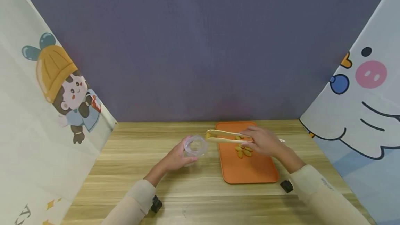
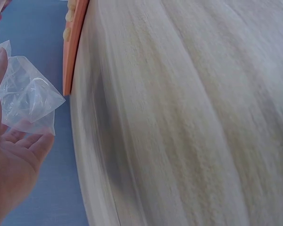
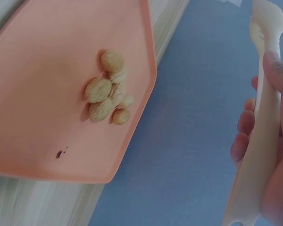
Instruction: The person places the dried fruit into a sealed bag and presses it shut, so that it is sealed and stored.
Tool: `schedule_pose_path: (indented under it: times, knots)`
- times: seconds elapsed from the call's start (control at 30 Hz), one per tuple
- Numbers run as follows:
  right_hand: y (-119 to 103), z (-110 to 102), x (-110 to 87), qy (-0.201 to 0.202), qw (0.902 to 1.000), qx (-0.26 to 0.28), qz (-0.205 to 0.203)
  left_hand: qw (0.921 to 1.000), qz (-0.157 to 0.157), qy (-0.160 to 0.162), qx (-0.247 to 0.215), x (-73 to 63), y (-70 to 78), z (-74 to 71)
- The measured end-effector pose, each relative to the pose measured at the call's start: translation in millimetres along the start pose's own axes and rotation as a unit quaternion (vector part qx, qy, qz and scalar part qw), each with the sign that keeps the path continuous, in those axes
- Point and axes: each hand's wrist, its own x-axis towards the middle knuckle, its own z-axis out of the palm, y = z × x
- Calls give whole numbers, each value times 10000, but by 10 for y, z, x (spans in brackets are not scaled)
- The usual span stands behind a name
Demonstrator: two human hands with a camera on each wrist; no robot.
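Note:
My left hand (image 1: 178, 155) holds a clear plastic bag (image 1: 196, 146), its round mouth facing up. Crinkled, see-through sides of the bag (image 2: 26, 92) show in the left wrist view, between the thumb and fingers of my left hand (image 2: 14, 165). With my right hand (image 1: 262, 141) I grip cream-coloured tongs (image 1: 229, 141), their tips pointing left, close to the bag's mouth. A yellow-brown piece (image 1: 208, 135) sits between those tips. Several tan, wrinkled, nut-like pieces (image 3: 98, 90) lie in a cluster on the orange tray (image 1: 250, 173), partly below my right hand.
The tray rests on a wood-grain table (image 1: 131, 162). A dark grey-blue panel (image 1: 200, 51) rises behind it. Printed cloth walls (image 1: 25, 114) stand at both sides. A small dark speck (image 3: 59, 154) lies on the tray.

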Motion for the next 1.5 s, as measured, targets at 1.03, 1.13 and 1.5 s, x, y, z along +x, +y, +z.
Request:
schedule_pose_path:
  times: [1.03, 1.13, 1.5]
  knots:
    - [-184, 36, 151, -398, 9985, 148, 356, 9992, 82, 5, -386, -2, -33, 30]
    - [-153, 42, 125, -362, 9984, 137, 408, 9992, 73, 23, -387, -1, -28, 25]
    - [-30, 52, -11, -278, 9980, 198, 539, 9988, 118, 117, -456, -1, -14, 4]
